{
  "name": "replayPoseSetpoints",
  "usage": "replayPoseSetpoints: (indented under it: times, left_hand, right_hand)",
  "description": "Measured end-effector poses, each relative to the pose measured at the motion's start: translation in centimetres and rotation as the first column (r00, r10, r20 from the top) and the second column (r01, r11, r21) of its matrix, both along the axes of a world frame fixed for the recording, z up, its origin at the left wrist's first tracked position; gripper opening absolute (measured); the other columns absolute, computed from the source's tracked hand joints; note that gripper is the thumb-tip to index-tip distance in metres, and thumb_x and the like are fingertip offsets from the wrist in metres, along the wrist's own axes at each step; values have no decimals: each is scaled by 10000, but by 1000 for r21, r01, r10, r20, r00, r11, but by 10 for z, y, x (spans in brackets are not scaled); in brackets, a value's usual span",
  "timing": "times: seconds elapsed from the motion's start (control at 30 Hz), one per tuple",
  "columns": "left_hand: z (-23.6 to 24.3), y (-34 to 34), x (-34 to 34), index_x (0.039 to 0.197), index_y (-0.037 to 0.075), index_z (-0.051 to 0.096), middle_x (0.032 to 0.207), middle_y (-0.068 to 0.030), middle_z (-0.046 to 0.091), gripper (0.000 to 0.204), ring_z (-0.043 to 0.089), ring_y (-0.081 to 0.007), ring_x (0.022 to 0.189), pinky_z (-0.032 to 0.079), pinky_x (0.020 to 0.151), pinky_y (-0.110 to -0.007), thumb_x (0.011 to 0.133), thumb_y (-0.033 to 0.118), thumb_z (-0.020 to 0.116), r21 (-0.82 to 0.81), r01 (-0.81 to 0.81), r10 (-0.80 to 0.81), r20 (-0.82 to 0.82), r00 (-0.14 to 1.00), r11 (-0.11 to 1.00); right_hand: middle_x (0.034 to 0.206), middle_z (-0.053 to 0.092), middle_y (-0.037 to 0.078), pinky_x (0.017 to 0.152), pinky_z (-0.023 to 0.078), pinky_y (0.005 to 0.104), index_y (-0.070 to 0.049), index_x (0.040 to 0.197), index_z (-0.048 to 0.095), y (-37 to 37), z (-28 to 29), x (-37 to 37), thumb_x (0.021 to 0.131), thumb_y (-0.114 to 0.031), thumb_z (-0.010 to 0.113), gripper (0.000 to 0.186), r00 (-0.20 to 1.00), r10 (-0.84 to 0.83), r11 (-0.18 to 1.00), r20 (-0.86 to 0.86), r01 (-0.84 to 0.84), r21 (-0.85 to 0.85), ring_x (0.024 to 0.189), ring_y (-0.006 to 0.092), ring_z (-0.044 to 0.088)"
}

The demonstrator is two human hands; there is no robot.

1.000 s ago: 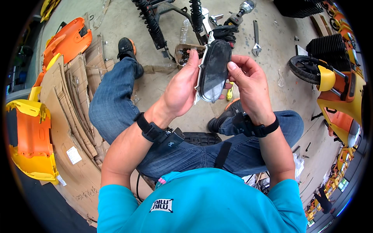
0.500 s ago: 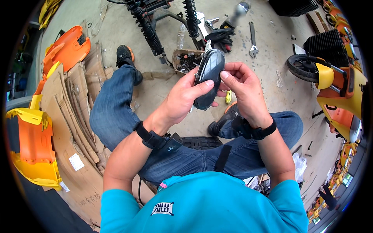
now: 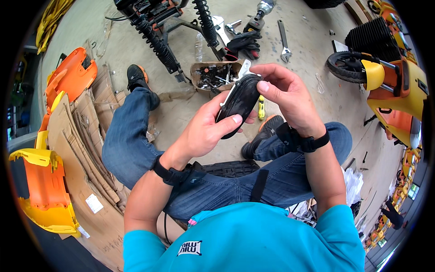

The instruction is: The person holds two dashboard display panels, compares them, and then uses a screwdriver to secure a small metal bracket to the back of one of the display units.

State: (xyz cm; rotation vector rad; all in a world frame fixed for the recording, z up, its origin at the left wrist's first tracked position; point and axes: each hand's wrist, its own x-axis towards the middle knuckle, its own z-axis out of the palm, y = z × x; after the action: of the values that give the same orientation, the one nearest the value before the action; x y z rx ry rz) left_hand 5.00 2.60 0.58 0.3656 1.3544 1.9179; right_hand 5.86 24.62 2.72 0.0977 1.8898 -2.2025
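Observation:
A glossy black oval part (image 3: pixel 239 105) with a silver metal bracket (image 3: pixel 245 68) along its far-left side is held up in front of me. It looks like a lamp or display unit; which one I cannot tell. My left hand (image 3: pixel 205 129) grips its near end, thumb on the dark face and fingers behind. At the far end my right hand (image 3: pixel 286 97) pinches the edge between thumb and fingers. Beyond it on the floor sits an open cardboard box (image 3: pixel 199 68) of small loose hardware. A yellow-green screwdriver (image 3: pixel 261 109) lies just beyond my right foot.
The vehicle frame (image 3: pixel 165 31) with black coil springs stands ahead. Black gloves (image 3: pixel 244 43), a power tool (image 3: pixel 258 18) and an adjustable wrench (image 3: pixel 284 43) lie on the floor. Flattened cardboard (image 3: pixel 77 136) and orange-yellow panels (image 3: pixel 45 186) are left; a yellow scooter (image 3: pixel 394 90) stands right.
Both hands have tilted the oval part, so its bracket shows more and the face reflects less. My view has shifted slightly. Each hand keeps its grip.

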Motion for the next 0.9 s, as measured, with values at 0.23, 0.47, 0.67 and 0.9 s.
replayPoseSetpoints:
  times: [0.23, 0.47, 0.67, 0.9]
  left_hand:
    - [2, 0, 3, 1381, 27, 465, 1134, -62, 647, 460, 588, -122, 983, 500, 823, -279, 963, 177, 586, -34, 46, -46, -8, 999, 998]
    - [1, 0, 6, 1385, 22, 473, 1120, -33, 664, 459, 596, -89, 961, 493, 818, -260, 957, 138, 593, -51, 15, -16, -23, 1000, 999]
    - [4, 1, 6, 1388, 14, 467, 1113, -47, 674, 455, 629, -116, 985, 508, 842, -283, 962, 121, 585, -77, 3, -5, -24, 1000, 997]
    - [7, 0, 6, 1374, 1, 465, 1111, -77, 683, 446, 644, -132, 985, 516, 857, -304, 956, 100, 586, -100, 1, -3, -20, 1000, 995]
  right_hand:
    - [1065, 651, 22, 838, 500, 254, -22, 1207, 639, 7, 9, 3, 909, -141, 725, 332, 999, 52, 998, 17, -52, 31, 945, 88, 615]
    - [1042, 658, 27, 844, 511, 262, -12, 1198, 637, 7, 9, 3, 912, -129, 721, 320, 998, 55, 998, 29, -56, 24, 944, 87, 618]
    - [1057, 661, 33, 841, 513, 264, -6, 1200, 632, 8, 9, 3, 909, -138, 725, 333, 998, 56, 997, 20, -57, 42, 952, 94, 619]
    - [1048, 666, 33, 815, 508, 264, -10, 1177, 639, 7, 6, 4, 885, -173, 759, 355, 996, 75, 990, -56, -67, 127, 970, 104, 614]
